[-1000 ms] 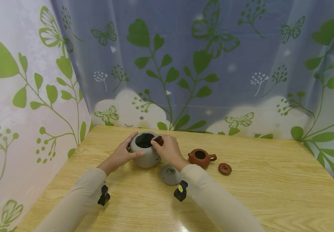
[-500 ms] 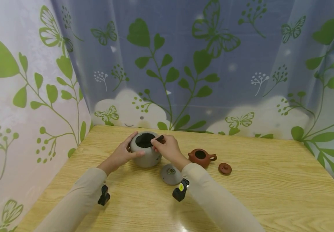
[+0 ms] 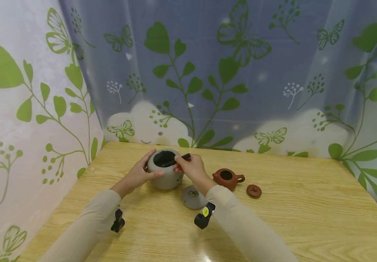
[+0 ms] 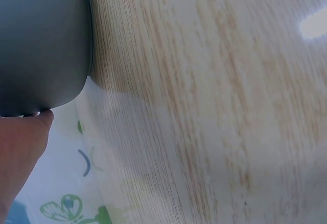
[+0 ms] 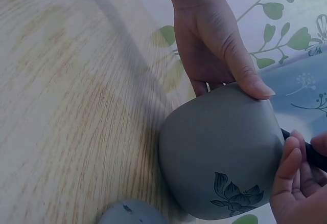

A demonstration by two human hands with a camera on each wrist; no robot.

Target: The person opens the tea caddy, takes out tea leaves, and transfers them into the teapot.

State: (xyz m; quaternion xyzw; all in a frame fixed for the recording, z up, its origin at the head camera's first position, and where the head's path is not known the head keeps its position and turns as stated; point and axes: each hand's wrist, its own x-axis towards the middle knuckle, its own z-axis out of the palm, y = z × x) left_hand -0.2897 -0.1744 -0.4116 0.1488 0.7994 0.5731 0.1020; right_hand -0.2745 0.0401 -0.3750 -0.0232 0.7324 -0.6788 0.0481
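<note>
A round grey jar (image 3: 166,180) with a wide dark mouth stands on the table; in the right wrist view a dark flower design (image 5: 237,199) shows on its side. My left hand (image 3: 137,175) grips the jar's left side, thumb across the front and fingers behind. My right hand (image 3: 192,169) pinches a slim dark stick-like tool (image 3: 186,156) at the mouth's right edge. The tool slants down into the jar, where its far end is hard to make out. The left wrist view catches only the jar's wall (image 4: 43,45) and part of the left hand (image 4: 20,147).
The grey lid (image 3: 193,198) with a ring on top lies just in front of the jar. To the right sit a reddish-brown teapot (image 3: 225,180), uncovered, and its small lid (image 3: 254,191). A patterned curtain (image 3: 208,91) hangs behind the wooden table (image 3: 273,218).
My right hand has shifted slightly right, and the tool has swung to a flatter slant with more of it showing over the mouth. My left hand keeps its hold on the jar.
</note>
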